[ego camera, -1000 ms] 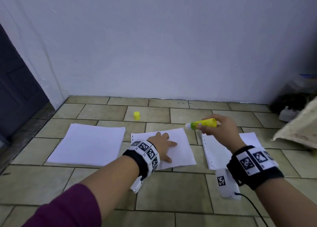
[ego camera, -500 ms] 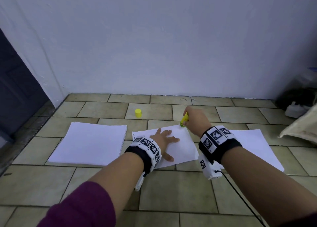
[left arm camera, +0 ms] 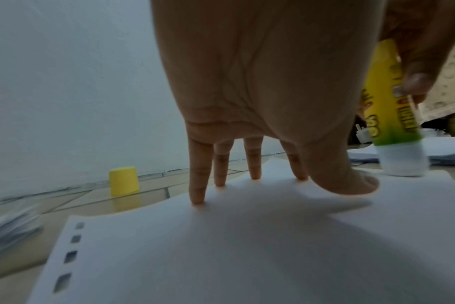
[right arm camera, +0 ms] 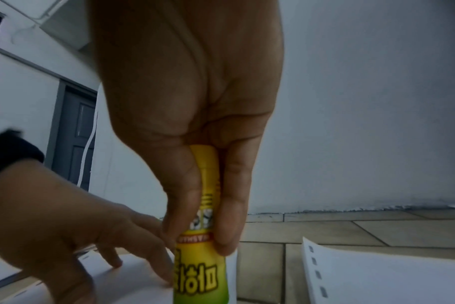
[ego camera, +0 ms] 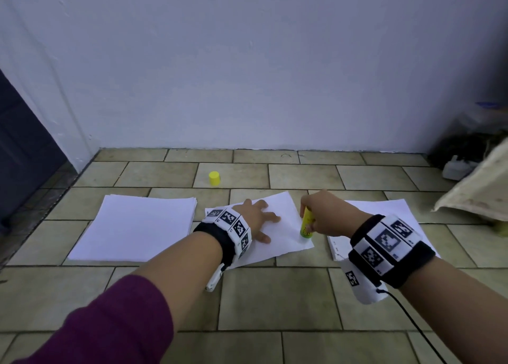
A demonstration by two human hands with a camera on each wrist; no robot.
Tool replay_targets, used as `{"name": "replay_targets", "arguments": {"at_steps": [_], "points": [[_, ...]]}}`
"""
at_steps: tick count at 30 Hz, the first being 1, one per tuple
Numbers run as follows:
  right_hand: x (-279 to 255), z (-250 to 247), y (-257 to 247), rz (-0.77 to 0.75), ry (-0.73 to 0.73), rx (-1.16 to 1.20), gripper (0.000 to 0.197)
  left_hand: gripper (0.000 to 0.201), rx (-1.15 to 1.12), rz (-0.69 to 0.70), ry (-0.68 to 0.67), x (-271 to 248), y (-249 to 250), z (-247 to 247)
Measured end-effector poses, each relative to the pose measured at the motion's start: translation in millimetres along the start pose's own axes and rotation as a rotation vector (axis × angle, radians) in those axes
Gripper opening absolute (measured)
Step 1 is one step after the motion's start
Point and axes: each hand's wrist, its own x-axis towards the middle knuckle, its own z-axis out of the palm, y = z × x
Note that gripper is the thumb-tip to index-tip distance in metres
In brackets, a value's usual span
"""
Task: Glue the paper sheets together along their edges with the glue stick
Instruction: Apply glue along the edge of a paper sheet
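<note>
Tiled floor [ego camera: 275, 295] is my work surface, and I take the middle sheet [ego camera: 283, 242] as landmark for everything else. Left of it, just beside, lies a squared stack of paper [ego camera: 132, 229]; right of it, across a narrow strip of bare tile, lies a second pile [ego camera: 384, 212] whose punched edge faces the middle sheet, presumably staged so a sheet can be brought over once glue is down. My left hand [ego camera: 255, 220] lies flat on the middle sheet with fingers straight and spread, tips and thumb pressing the paper; I judge this is to pin the sheet so the stick's drag does not slide or buckle it. My right hand [ego camera: 327, 212] is at the sheet's right edge, thumb and fingers clamped around the glue stick [ego camera: 306, 223]. I hold it near upright, white glue end down and touching the paper close to the near-right corner, which suits a stroke running along that edge. The left wrist view shows that white tip meeting the sheet just beyond my thumb. Beyond the sheet's far edge, towards the wall, the yellow cap [ego camera: 214, 178] stands on its own on a tile, well apart from both hands, out of the stroke's way. Step in hand, as I read it: applying glue along the right edge; joining not yet begun.
</note>
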Motion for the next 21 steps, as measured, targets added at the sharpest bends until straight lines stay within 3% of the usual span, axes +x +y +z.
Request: {"name": "replay_targets", "arguments": {"at_steps": [4,8,13,17,21], "points": [[-5,-3,9,0.011,0.008,0.095,0.026,0.065,0.075,-0.013,-0.019,-5,-5,0],[-3,-14,27,0.095,0.213,0.578,0.025,0.068,0.021,-0.085,0.020,-13,-4,1],[5,-19,32,0.093,0.368,1.014,0.026,0.055,0.014,0.038,0.113,-22,-2,8],[20,-8,29,0.121,0.416,1.091,0.024,0.051,0.034,0.022,0.072,-24,-1,5],[33,6,23,0.124,0.433,1.078,0.014,0.066,0.029,-0.041,0.039,-25,-1,4]]}}
